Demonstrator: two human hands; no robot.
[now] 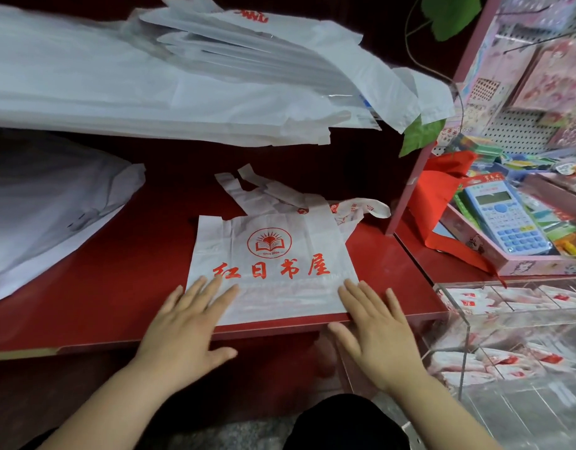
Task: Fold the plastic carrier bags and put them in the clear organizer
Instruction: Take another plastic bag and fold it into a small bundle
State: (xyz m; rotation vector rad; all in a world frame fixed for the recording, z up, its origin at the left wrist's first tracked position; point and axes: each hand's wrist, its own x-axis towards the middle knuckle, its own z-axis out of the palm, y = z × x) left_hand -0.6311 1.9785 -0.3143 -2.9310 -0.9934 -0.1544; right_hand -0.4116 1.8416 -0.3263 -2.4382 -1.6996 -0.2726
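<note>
Left hand [186, 323] and right hand [374, 332], both held flat, press the near edge of the white bag [273, 254] on the red shelf [117, 287]; clear organizer [468, 345] at four o'clock.

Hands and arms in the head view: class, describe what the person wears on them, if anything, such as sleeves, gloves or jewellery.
Nothing is worn. The left hand and right hand are bare: no gloves or rings show. The left forearm and right forearm are bare too, with no sleeve, watch or bracelet in view.
</note>
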